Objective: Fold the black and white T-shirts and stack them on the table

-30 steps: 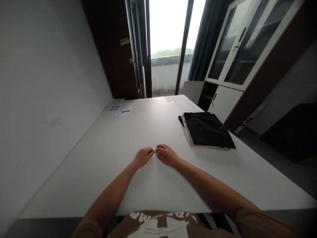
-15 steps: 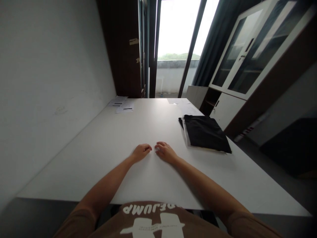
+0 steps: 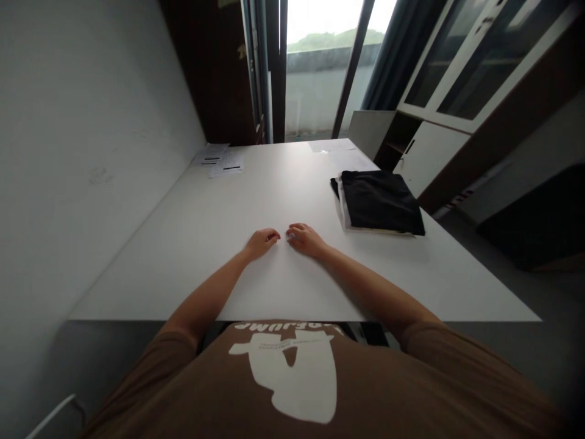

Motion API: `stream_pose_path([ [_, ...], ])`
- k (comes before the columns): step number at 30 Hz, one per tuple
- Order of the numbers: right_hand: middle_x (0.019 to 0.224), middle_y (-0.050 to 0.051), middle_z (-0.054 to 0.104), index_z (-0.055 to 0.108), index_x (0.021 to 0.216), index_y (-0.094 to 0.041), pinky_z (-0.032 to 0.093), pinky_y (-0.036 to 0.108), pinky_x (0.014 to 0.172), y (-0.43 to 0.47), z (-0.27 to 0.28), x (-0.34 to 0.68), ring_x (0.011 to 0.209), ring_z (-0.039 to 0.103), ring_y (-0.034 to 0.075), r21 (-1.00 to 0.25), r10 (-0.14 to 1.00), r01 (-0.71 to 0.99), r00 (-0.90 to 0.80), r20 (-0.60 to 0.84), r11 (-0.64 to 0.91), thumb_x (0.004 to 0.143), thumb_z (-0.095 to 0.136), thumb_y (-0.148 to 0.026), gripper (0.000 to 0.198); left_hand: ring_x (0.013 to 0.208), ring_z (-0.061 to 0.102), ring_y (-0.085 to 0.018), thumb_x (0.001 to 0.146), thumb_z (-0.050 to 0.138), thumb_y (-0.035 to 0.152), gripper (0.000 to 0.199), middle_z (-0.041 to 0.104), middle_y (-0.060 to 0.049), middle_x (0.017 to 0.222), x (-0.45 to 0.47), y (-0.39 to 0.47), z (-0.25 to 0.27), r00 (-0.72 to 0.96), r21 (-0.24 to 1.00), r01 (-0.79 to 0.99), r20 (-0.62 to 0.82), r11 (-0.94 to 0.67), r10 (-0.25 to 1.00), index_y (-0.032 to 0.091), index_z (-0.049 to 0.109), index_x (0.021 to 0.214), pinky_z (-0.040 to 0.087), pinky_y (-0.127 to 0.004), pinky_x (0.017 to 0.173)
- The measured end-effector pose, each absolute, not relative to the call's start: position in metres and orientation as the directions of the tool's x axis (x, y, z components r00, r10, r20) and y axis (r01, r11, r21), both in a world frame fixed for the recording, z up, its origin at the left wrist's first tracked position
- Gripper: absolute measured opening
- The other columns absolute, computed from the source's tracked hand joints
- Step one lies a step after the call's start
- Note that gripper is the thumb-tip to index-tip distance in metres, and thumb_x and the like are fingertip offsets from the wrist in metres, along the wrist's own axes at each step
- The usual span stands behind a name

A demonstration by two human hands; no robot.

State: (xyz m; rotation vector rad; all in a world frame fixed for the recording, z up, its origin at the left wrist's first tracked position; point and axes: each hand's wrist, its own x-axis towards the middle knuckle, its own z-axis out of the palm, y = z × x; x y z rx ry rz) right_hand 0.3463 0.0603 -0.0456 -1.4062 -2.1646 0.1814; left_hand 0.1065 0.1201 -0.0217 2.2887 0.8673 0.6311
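Note:
My left hand (image 3: pixel 262 242) rests on the white table (image 3: pixel 219 225) in the middle of the head view. Its fingers are loosely bent, with a small gap between thumb and fingers, and nothing shows in it. A short way to its right lies my right hand (image 3: pixel 307 239), fingers curled inward. A small whitish patch shows between its thumb and fingertips, too small to name. The two hands face each other without touching. Nearest to my right hand is a folded black cloth item (image 3: pixel 381 201), lying partly over clear plastic.
Printed papers (image 3: pixel 227 163) lie at the far left of the table by the wall (image 3: pixel 91 152). More pale sheets (image 3: pixel 340 153) lie at the far right. A glass-door cabinet (image 3: pixel 439 137) stands beyond the right edge, and a window (image 3: pixel 315 79) is behind the table.
The view has tilted downward, so the table and hands appear higher and more of the brown shirt shows. Both hands keep their place on the table.

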Motion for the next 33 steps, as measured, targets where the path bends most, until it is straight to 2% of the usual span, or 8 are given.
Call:
stream_pose_path([
  [17,0.132,0.01,0.065,0.071,0.12,-0.024,0.044,0.042,0.109,0.061,-0.046,0.35,0.125,0.058,0.026,-0.416,0.873,0.786,-0.308,0.377,0.457,0.094,0.064,-0.03,0.028,0.078,0.062,-0.016,0.091,0.054,0.023,0.023,0.075,-0.003,0.091,0.105,0.116,-0.019,0.666,0.667,0.431,0.219,-0.607,0.713,0.019,0.076,0.097,0.046,-0.025,0.072],
  [24,0.125,0.009,0.069,0.073,0.114,-0.025,0.048,0.042,0.106,0.058,-0.042,0.353,0.12,0.062,0.025,-0.419,0.857,0.77,-0.313,0.409,0.481,0.092,0.065,-0.026,0.023,0.074,0.062,-0.017,0.089,0.054,0.026,0.024,0.073,-0.002,0.083,0.104,0.113,-0.017,0.675,0.696,0.406,0.209,-0.592,0.708,0.018,0.076,0.095,0.045,-0.026,0.069],
  [33,0.124,0.009,0.069,0.073,0.112,-0.027,0.049,0.043,0.104,0.06,-0.048,0.354,0.12,0.063,0.027,-0.397,0.856,0.791,-0.29,0.428,0.466,0.088,0.068,-0.025,0.024,0.08,0.065,-0.018,0.088,0.053,0.025,0.025,0.074,-0.002,0.086,0.105,0.118,-0.027,0.661,0.692,0.406,0.229,-0.597,0.715,0.019,0.076,0.096,0.046,-0.027,0.073],
])
